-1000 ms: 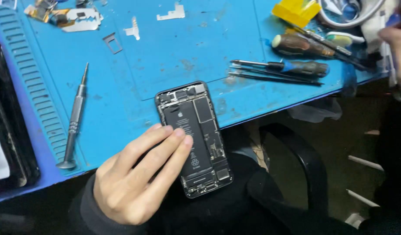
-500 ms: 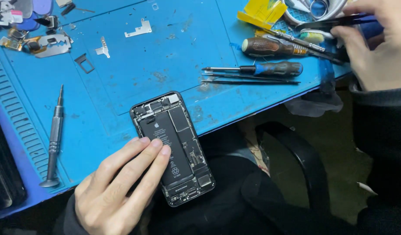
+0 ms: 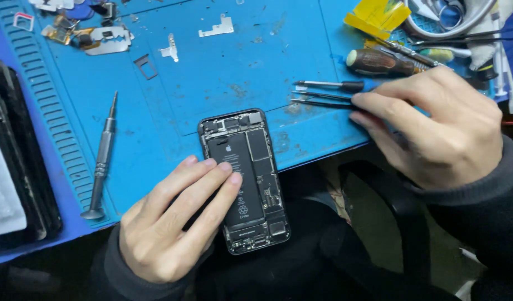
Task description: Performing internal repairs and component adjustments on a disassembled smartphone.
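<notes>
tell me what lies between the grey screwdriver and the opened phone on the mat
Nothing: in the head view only bare blue mat separates the grey screwdriver from the opened phone.

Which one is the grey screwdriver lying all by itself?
Find the blue mat, then the opened phone under the left hand. Left of the phone lies the grey screwdriver, tip pointing away. It is all metal and alone; the other tools crowd by the right hand.

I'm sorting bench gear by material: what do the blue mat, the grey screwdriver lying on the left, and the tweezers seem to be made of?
The blue mat looks like matte silicone or rubber: soft moulded ridges, scuffed surface. The grey screwdriver seems to be bare metal, with a dull brushed sheen. The tweezers, touched by the right hand, look like thin dark-coated metal, though the coating is hard to judge.
</notes>
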